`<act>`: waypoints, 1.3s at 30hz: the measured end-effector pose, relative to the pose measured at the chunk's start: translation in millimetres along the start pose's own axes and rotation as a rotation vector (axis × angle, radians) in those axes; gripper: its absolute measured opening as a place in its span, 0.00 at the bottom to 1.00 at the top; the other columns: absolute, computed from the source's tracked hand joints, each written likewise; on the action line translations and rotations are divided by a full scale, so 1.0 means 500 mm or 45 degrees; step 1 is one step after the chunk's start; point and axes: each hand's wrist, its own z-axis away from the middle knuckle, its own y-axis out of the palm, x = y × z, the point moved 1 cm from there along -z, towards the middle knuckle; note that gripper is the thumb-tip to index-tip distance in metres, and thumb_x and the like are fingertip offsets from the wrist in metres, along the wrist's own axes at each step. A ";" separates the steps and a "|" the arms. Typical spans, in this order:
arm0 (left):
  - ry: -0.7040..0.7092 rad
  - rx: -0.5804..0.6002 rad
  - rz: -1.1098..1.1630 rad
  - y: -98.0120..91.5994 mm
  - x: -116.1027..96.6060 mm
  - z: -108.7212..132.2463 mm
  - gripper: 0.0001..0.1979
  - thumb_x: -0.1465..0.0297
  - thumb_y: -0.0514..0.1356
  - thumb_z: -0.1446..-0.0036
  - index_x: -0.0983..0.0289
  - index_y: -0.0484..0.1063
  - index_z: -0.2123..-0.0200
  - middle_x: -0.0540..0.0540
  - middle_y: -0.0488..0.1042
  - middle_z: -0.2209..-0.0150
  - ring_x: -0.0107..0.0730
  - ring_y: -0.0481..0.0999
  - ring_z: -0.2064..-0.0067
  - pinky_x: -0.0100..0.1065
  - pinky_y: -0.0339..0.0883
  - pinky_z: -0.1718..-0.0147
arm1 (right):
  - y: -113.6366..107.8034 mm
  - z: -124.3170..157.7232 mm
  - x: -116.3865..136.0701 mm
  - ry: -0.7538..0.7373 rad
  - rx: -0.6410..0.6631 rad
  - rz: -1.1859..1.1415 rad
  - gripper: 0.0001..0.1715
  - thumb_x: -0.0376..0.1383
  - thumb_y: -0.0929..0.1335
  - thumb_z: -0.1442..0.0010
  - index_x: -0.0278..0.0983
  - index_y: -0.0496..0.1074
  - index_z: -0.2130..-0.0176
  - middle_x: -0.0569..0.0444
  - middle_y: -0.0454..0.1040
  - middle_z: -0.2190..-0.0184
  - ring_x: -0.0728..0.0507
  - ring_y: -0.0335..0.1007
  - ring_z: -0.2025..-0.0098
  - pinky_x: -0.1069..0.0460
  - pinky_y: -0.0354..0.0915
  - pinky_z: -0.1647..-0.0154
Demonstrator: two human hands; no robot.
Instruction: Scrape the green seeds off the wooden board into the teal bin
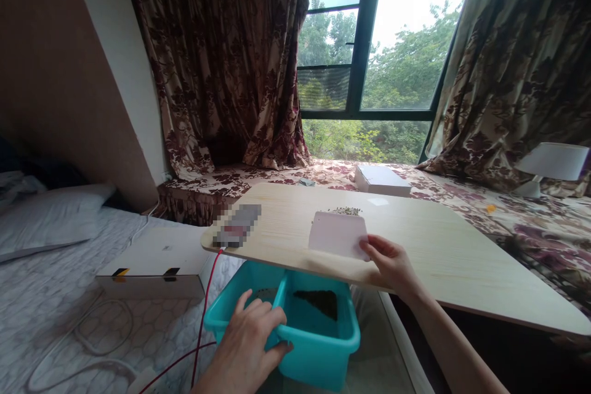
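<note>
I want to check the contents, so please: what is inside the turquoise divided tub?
In the turquoise divided tub, dark material lies in the right compartment. The left compartment shows a little speckled material; the left hand hides much there.

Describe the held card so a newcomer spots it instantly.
Find the pale tabletop in front of the window. Near its front edge, the right hand grips a whitish card. Unlike the thick white box behind, it's thin, round-cornered and handheld.
</note>
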 end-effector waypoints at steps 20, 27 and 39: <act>0.207 0.114 -0.043 0.045 -0.047 -0.010 0.09 0.67 0.66 0.50 0.58 0.68 0.68 0.46 0.69 0.68 0.34 0.71 0.60 0.54 0.43 0.40 | -0.089 -0.028 -0.017 -0.073 -0.417 0.066 0.20 0.46 0.73 0.56 0.35 0.80 0.67 0.48 0.82 0.68 0.40 0.78 0.67 0.48 0.72 0.65; 0.201 0.061 -0.036 0.039 -0.036 -0.008 0.08 0.68 0.65 0.49 0.59 0.68 0.68 0.45 0.69 0.68 0.34 0.70 0.60 0.54 0.44 0.41 | -0.101 -0.026 -0.030 -0.057 -0.455 0.186 0.17 0.45 0.71 0.55 0.35 0.80 0.68 0.48 0.82 0.69 0.40 0.77 0.68 0.49 0.70 0.65; 0.390 0.007 -0.069 0.067 -0.096 -0.043 0.13 0.60 0.69 0.51 0.57 0.69 0.67 0.46 0.69 0.68 0.33 0.69 0.60 0.52 0.46 0.40 | -0.107 -0.027 -0.021 -0.070 -0.302 0.326 0.15 0.44 0.70 0.54 0.36 0.79 0.70 0.50 0.81 0.72 0.40 0.76 0.68 0.49 0.69 0.65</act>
